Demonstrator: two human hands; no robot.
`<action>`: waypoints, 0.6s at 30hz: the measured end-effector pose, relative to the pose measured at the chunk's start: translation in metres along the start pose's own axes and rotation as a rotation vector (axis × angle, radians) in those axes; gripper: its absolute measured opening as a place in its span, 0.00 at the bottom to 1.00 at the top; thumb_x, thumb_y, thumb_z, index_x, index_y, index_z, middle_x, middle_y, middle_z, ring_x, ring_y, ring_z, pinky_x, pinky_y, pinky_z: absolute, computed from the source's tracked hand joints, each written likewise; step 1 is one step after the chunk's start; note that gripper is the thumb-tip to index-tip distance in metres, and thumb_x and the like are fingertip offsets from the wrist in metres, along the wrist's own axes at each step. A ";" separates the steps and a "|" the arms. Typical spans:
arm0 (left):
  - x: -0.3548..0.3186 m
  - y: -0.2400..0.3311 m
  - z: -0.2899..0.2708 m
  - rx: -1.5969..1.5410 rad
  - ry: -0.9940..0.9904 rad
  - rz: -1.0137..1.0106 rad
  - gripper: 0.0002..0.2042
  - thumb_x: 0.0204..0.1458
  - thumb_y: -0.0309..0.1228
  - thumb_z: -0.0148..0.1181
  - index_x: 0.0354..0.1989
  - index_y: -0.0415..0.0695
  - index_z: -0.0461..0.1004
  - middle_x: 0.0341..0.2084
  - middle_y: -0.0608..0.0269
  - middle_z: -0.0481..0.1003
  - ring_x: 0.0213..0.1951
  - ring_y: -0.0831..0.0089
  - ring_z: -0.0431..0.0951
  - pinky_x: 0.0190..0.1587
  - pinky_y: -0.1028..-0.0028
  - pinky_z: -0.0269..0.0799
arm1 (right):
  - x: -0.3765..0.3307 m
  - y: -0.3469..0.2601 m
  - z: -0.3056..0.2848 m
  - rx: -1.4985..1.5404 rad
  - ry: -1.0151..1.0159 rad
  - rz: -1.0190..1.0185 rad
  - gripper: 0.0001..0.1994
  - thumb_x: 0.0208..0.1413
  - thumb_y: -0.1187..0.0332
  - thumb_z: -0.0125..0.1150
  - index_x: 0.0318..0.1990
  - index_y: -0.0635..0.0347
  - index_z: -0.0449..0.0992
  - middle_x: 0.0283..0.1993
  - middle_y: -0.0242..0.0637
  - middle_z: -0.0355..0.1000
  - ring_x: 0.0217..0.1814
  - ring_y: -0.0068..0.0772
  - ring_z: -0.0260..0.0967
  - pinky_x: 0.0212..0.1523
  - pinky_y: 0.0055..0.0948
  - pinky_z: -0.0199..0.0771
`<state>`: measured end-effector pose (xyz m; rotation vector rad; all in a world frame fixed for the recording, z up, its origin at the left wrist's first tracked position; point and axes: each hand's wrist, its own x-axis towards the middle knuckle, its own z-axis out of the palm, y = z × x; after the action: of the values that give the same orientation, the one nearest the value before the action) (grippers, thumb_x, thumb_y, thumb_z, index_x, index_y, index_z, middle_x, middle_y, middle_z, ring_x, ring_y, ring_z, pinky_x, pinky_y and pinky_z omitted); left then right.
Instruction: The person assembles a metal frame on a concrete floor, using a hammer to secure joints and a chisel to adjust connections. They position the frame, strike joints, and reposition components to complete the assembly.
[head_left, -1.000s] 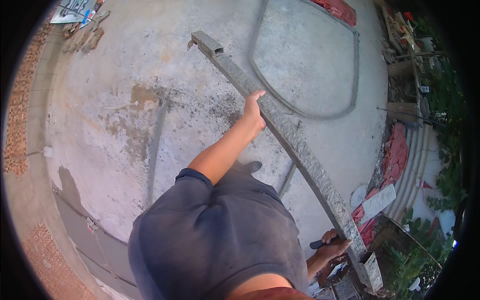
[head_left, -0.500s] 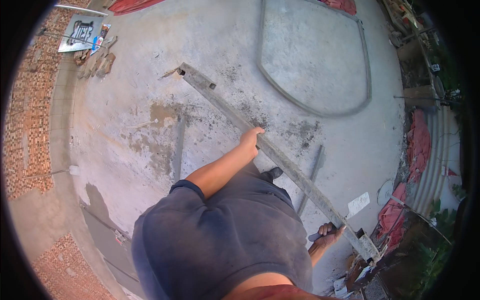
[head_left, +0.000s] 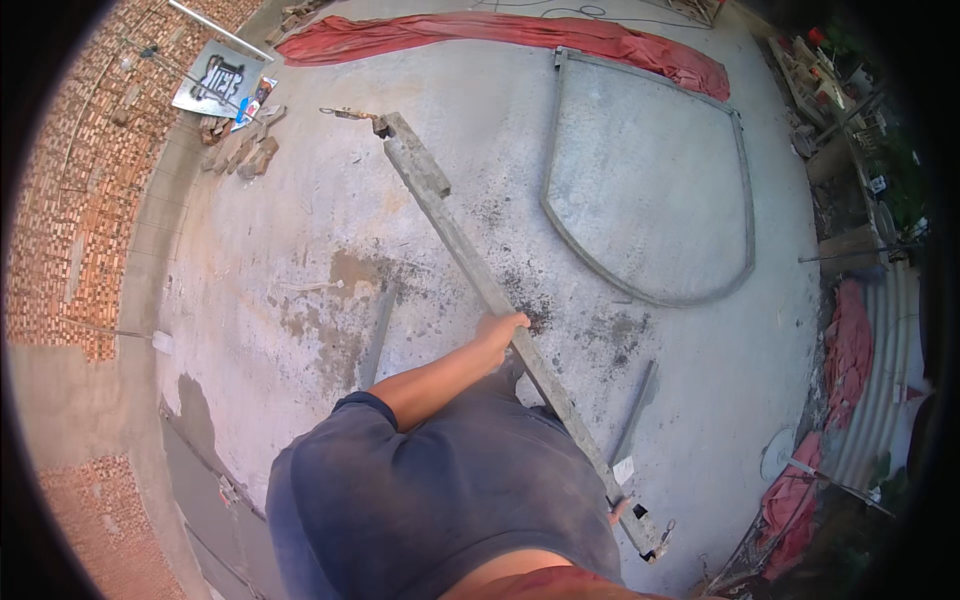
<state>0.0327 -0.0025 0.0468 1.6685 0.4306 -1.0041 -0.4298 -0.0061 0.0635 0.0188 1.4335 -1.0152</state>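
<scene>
Your left grip (head_left: 500, 335) is closed around the long, narrow grey beam (head_left: 470, 255), thumb over the upper face, about midway along it. The beam slants across in front of you, left of the arched frame (head_left: 748, 190), its far end level with the frame's upper half and its near end closer to you than the frame's curved edge. Of your right grip (head_left: 618, 510) only some fingers show at the near end, the rest lying behind your shirt (head_left: 450, 480), so I can't tell whether it is clenched on the beam or just steadying it.

To handle it well, let the middle hand bear the weight and the near-end hand set the angle. The far end looks likely to magnify any small turn of your wrists, so swing slowly and give the frame's left side room. Mind the hook (head_left: 345, 113) on the far tip, left of the frame; it could snag. Watch your feet too: a loose bar (head_left: 634, 410) lies on the floor (head_left: 470, 130) nearer you than the frame, and could roll or trip you. Turn your whole body rather than twisting your back.
</scene>
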 end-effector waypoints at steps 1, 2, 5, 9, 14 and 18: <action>-0.028 0.021 0.010 -0.024 -0.029 0.044 0.14 0.42 0.27 0.72 0.36 0.34 0.78 0.32 0.56 0.78 0.35 0.65 0.79 0.36 0.63 0.75 | 0.006 -0.001 -0.002 0.020 -0.017 0.003 0.31 0.56 0.36 0.62 0.24 0.54 0.60 0.18 0.27 0.49 0.14 0.25 0.46 0.16 0.27 0.52; -0.042 0.036 0.020 -0.004 -0.069 0.063 0.15 0.42 0.28 0.72 0.36 0.34 0.77 0.33 0.56 0.78 0.35 0.66 0.79 0.36 0.63 0.75 | 0.013 -0.002 -0.002 0.036 -0.035 0.002 0.32 0.56 0.34 0.61 0.24 0.54 0.59 0.18 0.27 0.49 0.14 0.25 0.46 0.15 0.27 0.51; -0.067 0.056 0.018 0.036 -0.126 0.181 0.16 0.43 0.28 0.72 0.39 0.34 0.76 0.34 0.55 0.78 0.36 0.67 0.79 0.37 0.64 0.75 | 0.026 0.004 0.000 0.061 -0.099 0.037 0.34 0.56 0.31 0.60 0.22 0.53 0.58 0.17 0.27 0.49 0.13 0.25 0.46 0.15 0.27 0.49; -0.087 0.039 0.015 0.065 -0.083 0.499 0.17 0.44 0.29 0.72 0.40 0.34 0.76 0.34 0.56 0.78 0.36 0.67 0.80 0.40 0.66 0.75 | 0.029 0.006 0.013 0.096 -0.158 0.060 0.37 0.55 0.27 0.57 0.19 0.52 0.57 0.15 0.27 0.48 0.12 0.25 0.45 0.14 0.27 0.47; -0.055 0.076 0.029 -0.037 -0.137 0.334 0.19 0.44 0.28 0.71 0.42 0.31 0.75 0.32 0.54 0.78 0.36 0.67 0.81 0.37 0.64 0.77 | 0.102 0.012 -0.015 0.027 -0.414 0.146 0.38 0.53 0.25 0.58 0.17 0.50 0.55 0.15 0.27 0.50 0.11 0.25 0.42 0.13 0.27 0.43; -0.052 0.078 0.018 -0.042 -0.005 0.325 0.16 0.45 0.28 0.70 0.39 0.31 0.75 0.33 0.55 0.78 0.33 0.67 0.80 0.35 0.66 0.76 | 0.088 0.018 0.009 0.024 -0.301 0.169 0.38 0.51 0.24 0.59 0.18 0.49 0.54 0.13 0.26 0.49 0.11 0.24 0.42 0.13 0.28 0.41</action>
<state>0.0515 -0.0354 0.1349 1.6337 0.1675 -0.7532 -0.4282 -0.0492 -0.0161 0.0041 1.1257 -0.8554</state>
